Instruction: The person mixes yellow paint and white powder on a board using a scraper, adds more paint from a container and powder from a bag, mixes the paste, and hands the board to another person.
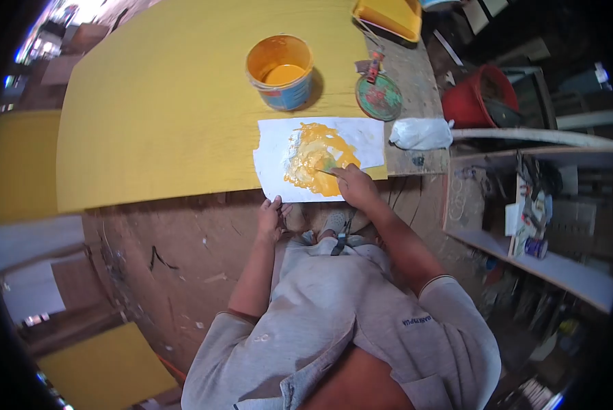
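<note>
My right hand [356, 186] is closed on a small scraper [328, 169], its blade in the wet yellow paint [311, 181]. The paint is spread with some white over a white sheet [271, 158] at the near edge of the yellow board [156, 137]. At the sheet's lower left edge, my left hand [272, 215] grips the rim of the sheet between thumb and fingers. Beyond the sheet stands a blue and white bucket [289, 95] with yellow paint inside.
A green-stained round lid [379, 97] and a white plastic packet [421, 133] lie right of the sheet. A yellow paint tray [392, 19] is at the top. Farther right are a red bucket [474, 102] and a shelf [559, 266] with small items.
</note>
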The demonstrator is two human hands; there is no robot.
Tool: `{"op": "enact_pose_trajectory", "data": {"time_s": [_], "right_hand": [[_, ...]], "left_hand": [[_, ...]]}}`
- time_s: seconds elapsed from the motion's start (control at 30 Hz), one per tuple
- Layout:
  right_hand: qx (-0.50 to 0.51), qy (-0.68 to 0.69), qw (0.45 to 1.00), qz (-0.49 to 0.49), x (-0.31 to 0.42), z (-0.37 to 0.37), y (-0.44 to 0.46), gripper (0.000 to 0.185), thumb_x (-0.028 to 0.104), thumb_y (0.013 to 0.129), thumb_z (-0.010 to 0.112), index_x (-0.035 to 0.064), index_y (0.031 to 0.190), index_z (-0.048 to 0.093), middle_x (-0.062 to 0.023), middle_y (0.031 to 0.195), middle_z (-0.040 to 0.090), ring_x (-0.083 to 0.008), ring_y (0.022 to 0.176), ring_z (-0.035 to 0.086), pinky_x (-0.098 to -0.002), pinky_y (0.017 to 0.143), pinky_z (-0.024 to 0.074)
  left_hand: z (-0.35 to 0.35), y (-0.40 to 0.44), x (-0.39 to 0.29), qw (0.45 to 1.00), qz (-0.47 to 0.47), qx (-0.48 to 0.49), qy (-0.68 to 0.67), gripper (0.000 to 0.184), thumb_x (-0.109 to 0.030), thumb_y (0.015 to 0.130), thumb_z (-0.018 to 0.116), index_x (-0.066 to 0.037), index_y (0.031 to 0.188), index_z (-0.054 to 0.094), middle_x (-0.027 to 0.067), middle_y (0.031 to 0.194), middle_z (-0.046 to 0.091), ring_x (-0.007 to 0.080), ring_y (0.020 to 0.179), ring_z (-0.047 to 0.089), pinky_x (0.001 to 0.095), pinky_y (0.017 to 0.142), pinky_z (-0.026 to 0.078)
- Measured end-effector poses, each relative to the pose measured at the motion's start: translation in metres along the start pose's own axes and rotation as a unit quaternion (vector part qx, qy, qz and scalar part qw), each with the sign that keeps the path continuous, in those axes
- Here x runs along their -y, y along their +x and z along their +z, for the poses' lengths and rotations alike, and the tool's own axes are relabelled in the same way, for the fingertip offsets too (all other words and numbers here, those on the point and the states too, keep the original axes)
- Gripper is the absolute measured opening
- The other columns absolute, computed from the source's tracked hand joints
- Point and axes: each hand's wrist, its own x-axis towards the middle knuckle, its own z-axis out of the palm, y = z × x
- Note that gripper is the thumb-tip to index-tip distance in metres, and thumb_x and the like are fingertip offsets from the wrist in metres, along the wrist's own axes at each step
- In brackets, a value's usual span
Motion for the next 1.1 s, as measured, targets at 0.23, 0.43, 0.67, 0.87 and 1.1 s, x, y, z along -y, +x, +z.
{"op": "enact_pose_trajectory", "data": {"time_s": [0.23,0.43,0.67,0.87,1.1], "right_hand": [[0.062,-0.07,0.994,-0.057,0.014,-0.022,0.023,0.037,0.017,0.095,0.057,0.0163,0.125,0.078,-0.0224,0.11,0.068,-0.0418,0.104,0.069,-0.05,0.095,0.0566],[0.176,-0.177,0.961,-0.119,0.036,-0.009,0.05,0.033,0.022,0.095,0.06,0.0205,0.12,0.081,-0.0205,0.108,0.07,-0.0398,0.107,0.069,-0.0484,0.095,0.0566],[0.197,-0.21,0.943,-0.169,0.065,-0.014,0.075,0.029,0.024,0.092,0.066,0.0192,0.115,0.082,-0.0199,0.11,0.072,-0.0394,0.105,0.069,-0.0485,0.093,0.0569],[0.268,-0.262,0.899,-0.225,0.097,-0.004,0.09,0.029,0.022,0.088,0.066,0.0186,0.111,0.083,-0.0168,0.105,0.074,-0.037,0.105,0.07,-0.0478,0.092,0.0573],[0.261,-0.306,0.905,-0.142,0.058,-0.072,0.086,0.033,0.021,0.082,0.068,0.0207,0.11,0.085,-0.0143,0.107,0.076,-0.036,0.1,0.073,-0.0472,0.088,0.0589]], "left_hand": [[0.003,0.008,0.018,0.994,0.068,-0.064,-0.054,0.026,-0.022,0.112,0.059,0.002,0.123,0.059,0.013,0.116,0.068,0.0246,0.102,0.071,0.0406,0.095,0.063],[0.013,0.006,0.013,0.99,0.09,-0.094,-0.056,0.022,-0.02,0.112,0.059,0.001,0.117,0.061,0.0094,0.104,0.07,0.017,0.089,0.07,0.0339,0.083,0.063],[0.015,0.014,0.018,0.987,0.102,-0.11,-0.063,0.027,-0.019,0.111,0.061,0.006,0.121,0.062,0.0132,0.111,0.071,0.0229,0.096,0.075,0.036,0.082,0.065],[0.006,0.018,0.02,0.988,0.1,-0.093,-0.066,0.026,-0.02,0.11,0.063,0.005,0.119,0.062,0.0128,0.111,0.071,0.0231,0.093,0.075,0.0368,0.081,0.065],[0.008,0.016,0.017,0.99,0.081,-0.086,-0.072,0.025,-0.019,0.111,0.06,0.005,0.12,0.061,0.0129,0.109,0.071,0.0218,0.09,0.074,0.0353,0.08,0.065]]}}
